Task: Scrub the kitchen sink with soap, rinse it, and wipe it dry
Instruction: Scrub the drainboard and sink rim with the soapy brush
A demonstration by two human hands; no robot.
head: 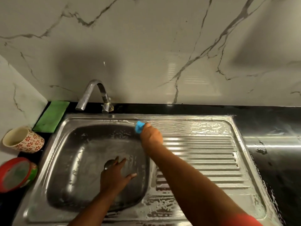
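A steel kitchen sink (53,144) with a ridged drainboard (203,152) on its right fills the middle of the view, and soapy film covers both. My right hand (151,136) grips a blue sponge (139,127) at the basin's far right corner, where the rim meets the drainboard. Inside the basin my left hand (116,175) hovers or rests with fingers spread, partly covering the drain (108,163). The tap (96,95) stands behind the basin and no water comes out of it.
A green cloth (52,116) lies at the back left of the black counter (268,128). A patterned cup (22,139) and a red-rimmed container (16,174) lie on their sides left of the sink. A marble wall rises behind.
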